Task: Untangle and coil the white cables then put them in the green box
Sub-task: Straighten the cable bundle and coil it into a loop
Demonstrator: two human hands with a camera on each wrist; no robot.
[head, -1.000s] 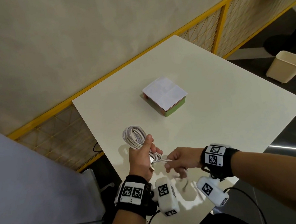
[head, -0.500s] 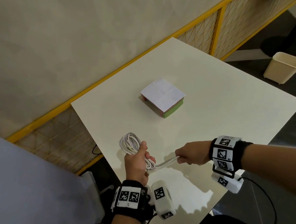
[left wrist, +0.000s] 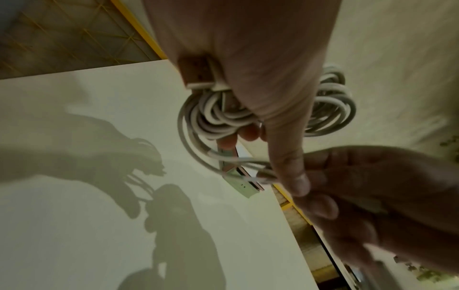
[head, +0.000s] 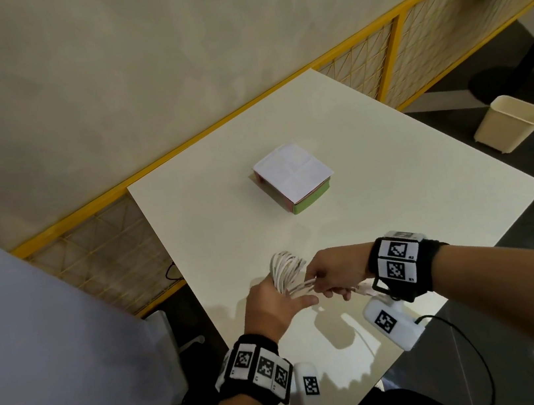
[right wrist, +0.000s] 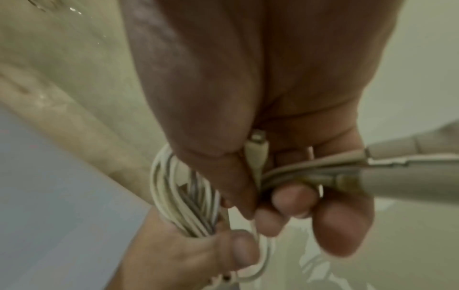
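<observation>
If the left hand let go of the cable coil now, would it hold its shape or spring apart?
Probably spring apart: the coil is thin, round cord in loose, uneven loops, with no tie visible. The left hand alone bunches it, and the right hand holds loose ends. It looks light and floppy, unlikely to roll.

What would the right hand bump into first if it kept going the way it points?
Probably the left hand, which holds the cable coil. The right hand points leftward at it and looks almost touching, though depth is unclear.

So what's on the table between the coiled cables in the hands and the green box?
Nothing: in the head view the table is bare between the cable coil and the green box, which is covered by white paper.
</observation>
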